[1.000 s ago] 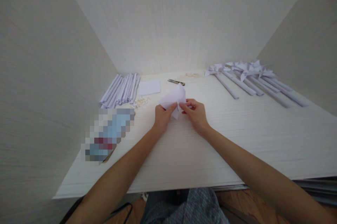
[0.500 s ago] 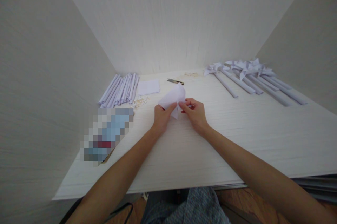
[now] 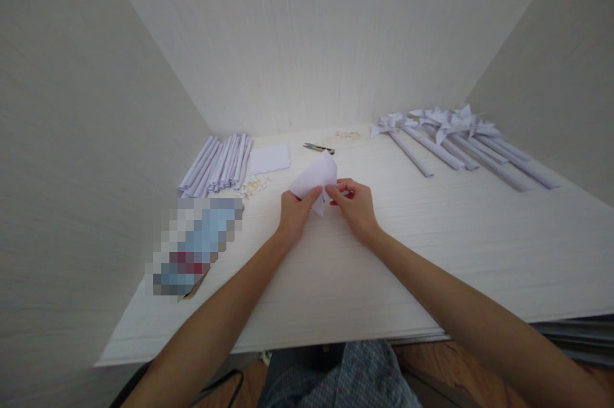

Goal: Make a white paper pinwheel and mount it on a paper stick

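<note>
Between my two hands is a piece of white paper [image 3: 316, 172], its upper part bent over in a curve and a pointed corner hanging below. My left hand [image 3: 293, 211] grips its left side, thumb on top. With thumb and fingers closed, my right hand [image 3: 352, 203] pinches the paper's right side close to the left thumb. Just beyond the paper lies a pair of thread snips [image 3: 318, 148]. Whatever the fingers press together at the middle is too small to make out.
Rolled paper sticks [image 3: 215, 165] are stacked at the back left, beside flat paper sheets [image 3: 270, 159] and small pale scraps [image 3: 254, 187]. Several paper pinwheels [image 3: 451, 130] on sticks lie at the back right. A blurred-out object [image 3: 199, 245] sits left of my forearm. Walls enclose the table [image 3: 460, 229].
Almost nothing differs. Both hands keep their hold on the paper in the same place, and the view has shifted very slightly.
</note>
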Motion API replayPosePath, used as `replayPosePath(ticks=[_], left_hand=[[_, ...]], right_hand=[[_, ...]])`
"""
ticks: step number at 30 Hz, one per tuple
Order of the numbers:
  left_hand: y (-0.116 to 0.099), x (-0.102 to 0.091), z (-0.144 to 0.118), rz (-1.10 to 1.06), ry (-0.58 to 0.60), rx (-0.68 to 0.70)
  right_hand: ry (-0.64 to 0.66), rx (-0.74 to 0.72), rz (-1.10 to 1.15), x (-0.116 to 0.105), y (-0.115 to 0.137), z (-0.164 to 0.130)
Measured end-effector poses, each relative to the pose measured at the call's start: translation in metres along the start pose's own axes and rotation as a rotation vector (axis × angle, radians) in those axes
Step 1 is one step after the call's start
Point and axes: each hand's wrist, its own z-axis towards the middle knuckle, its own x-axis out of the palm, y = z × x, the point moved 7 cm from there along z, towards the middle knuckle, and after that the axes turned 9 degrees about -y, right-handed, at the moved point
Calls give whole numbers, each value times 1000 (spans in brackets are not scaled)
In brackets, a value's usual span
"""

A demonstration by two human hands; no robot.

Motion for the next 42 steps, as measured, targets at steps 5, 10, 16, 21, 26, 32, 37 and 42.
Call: replayPosePath(ticks=[5,10,16,21,26,32,37,42], left_hand=[[0,-1,1,65,0,26],[-1,-4,1,81,-44,50],[-3,-7,-1,14,-136,14],[-5,-7,-3,-51,-133,-6],[-7,-1,-8,43,-82,56],[-3,2,-5,-4,-4,-22],[-2,10,-3,-69,289,-251],[1,10,-7,38,391,-313]], right_hand=[[1,-19,-17,0,-3,0],[26,-20,-26,1,-4,1],[-47,46,187,-1,2,-6],[-5,295,462,11,-9,-14],[28,342,447,15,-12,-15],[17,335,432,8,-12,-4],[203,413,372,6,-13,5],[452,463,258,11,-11,-1]])
